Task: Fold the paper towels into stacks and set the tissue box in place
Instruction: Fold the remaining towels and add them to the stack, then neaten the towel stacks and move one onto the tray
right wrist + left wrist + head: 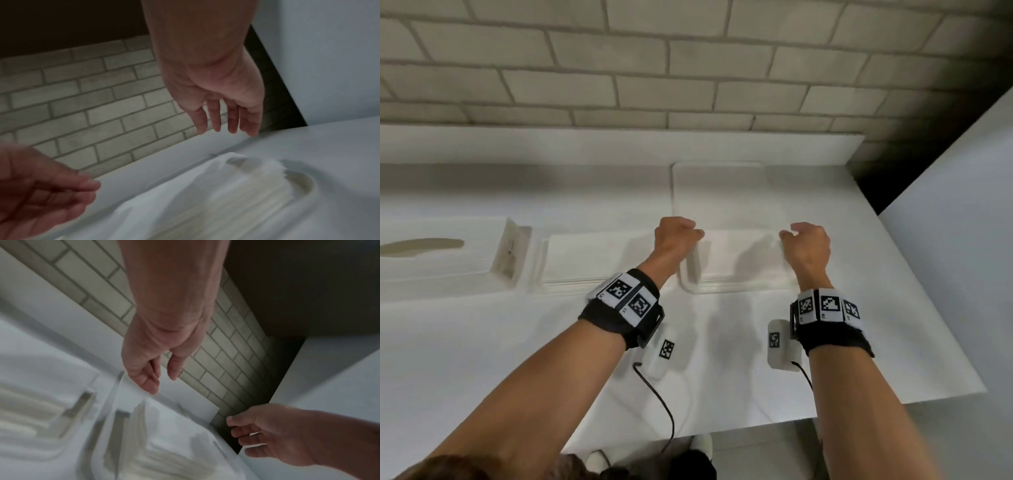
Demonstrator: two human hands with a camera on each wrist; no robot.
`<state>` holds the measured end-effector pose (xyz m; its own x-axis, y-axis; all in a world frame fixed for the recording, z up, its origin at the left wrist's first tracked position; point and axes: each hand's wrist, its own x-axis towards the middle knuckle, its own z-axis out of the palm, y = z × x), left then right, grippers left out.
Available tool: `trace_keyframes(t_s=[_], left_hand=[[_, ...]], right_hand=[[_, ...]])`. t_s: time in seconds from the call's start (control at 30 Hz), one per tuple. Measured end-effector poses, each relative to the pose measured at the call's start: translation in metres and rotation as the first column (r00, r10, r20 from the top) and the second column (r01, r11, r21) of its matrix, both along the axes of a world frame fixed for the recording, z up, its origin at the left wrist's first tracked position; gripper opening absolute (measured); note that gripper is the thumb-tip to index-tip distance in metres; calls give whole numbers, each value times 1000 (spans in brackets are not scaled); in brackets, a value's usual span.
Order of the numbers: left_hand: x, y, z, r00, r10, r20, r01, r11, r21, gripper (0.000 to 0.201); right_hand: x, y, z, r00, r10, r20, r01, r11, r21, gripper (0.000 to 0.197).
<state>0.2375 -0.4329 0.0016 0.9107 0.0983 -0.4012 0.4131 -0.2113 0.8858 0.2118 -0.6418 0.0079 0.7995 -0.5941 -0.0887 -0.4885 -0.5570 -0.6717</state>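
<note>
A person stands at a white counter (pixel 722 359) with a brick wall (pixel 688 68) behind it. Both hands are in the middle of the frame, held just over a stack of paper towels (pixel 739 260).

The left hand (pixel 676 236) has its thumb and finger near the far left corner of the top sheet. The wrist view shows the fingers hanging loose with a white edge right by the thumb, but I cannot tell if they pinch it. The right hand (pixel 808 246) is by the far right corner. Its fingers hang down straight and loose, and they hold nothing that I can see.

I count two stacks of paper towels. One is under the hands. The other stack (pixel 592 257) sits to its left, in the middle left of the frame. One flat sheet (pixel 722 192) lies behind the hands, closer to the wall. There is one tissue box (pixel 438 260), at the far left edge, with an oval hole on top.

I think the towels are very light, thin and floppy. They can tear or crumple if you pull hard. The best place to hold one is at two corners, with a soft pinch, so it stays flat. The top sheet may slide off the stack easily. The tissue box looks light and a bit stiff, so holding its two sides should work.
</note>
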Motion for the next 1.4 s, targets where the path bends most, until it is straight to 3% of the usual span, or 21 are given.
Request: trace_keyframes(t_s=[0.2,0.33,0.6,0.73,0.9,1.07,1.17,1.4], left_hand=[[5,-25,-26,993,38,-111,-19,985,170,34],[5,-30,-29,987,47,-155,-10,973,229,13],[1,-34,-26,976,100,-194,-46,963,265,33],[4,-35,-25,961,138,-240,-96,979,178,26],[5,-35,-19,959,122,-256,-127,992,-1,51],[0,-42,4,969,-54,-239,15,987,-161,48],[-3,-46,14,959,-118,-256,58,971,-231,36],[-4,-58,24,987,-47,-157,-4,951,-310,35]], right_hand=[[0,-22,-18,986,81,-147,-77,996,35,51],[2,-23,-25,974,110,-200,-110,994,12,44],[0,-24,-35,971,122,-205,-119,993,24,51],[1,-23,-35,968,129,-216,-128,992,17,50],[2,-22,-35,966,119,-228,-116,993,25,49],[3,-23,-35,968,100,-230,-88,994,62,50],[2,-23,-35,970,96,-225,-81,994,75,49],[2,-34,-30,980,70,-187,-47,991,126,44]])
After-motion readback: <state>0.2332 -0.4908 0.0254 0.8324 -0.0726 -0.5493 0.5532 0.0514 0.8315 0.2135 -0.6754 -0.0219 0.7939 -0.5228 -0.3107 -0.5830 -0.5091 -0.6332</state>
